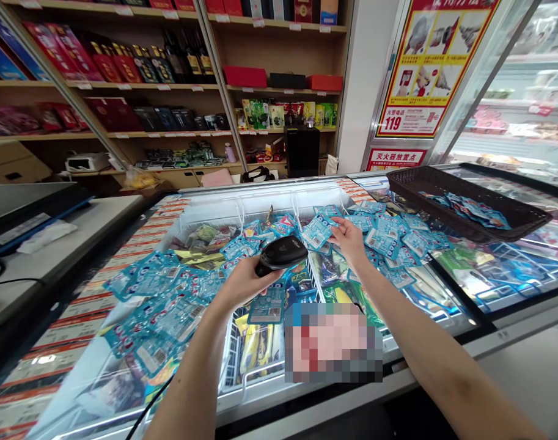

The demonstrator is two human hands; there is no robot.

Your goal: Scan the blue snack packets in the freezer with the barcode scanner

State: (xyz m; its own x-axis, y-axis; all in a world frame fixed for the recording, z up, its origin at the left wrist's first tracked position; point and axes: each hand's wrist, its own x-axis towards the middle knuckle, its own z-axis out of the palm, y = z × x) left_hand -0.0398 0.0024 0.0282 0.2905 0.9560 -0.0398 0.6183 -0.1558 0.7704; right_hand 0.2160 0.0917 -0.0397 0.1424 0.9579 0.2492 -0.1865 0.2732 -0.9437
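My left hand (pixel 242 282) is wrapped round the handle of a black handheld barcode scanner (pixel 285 252), its head pointing right. Between the thumb and fingers of my right hand (pixel 351 242) is the edge of a blue snack packet (pixel 317 232), just right of the scanner and apart from it. Many similar blue packets lie in a loose pile (pixel 168 305) on the left glass and another pile (pixel 391 238) on the right. One blue packet (pixel 267 305) with a barcode lies below the scanner. Part of the view near the front edge is blurred into blocks.
The packets rest on a chest freezer (pixel 255 190) with wire baskets and bagged goods inside. A dark woven tray (pixel 503 235) holding more packets stands at the right. A counter (pixel 99 214) adjoins on the left. Shelves (pixel 168 85) of boxes and bottles line the back.
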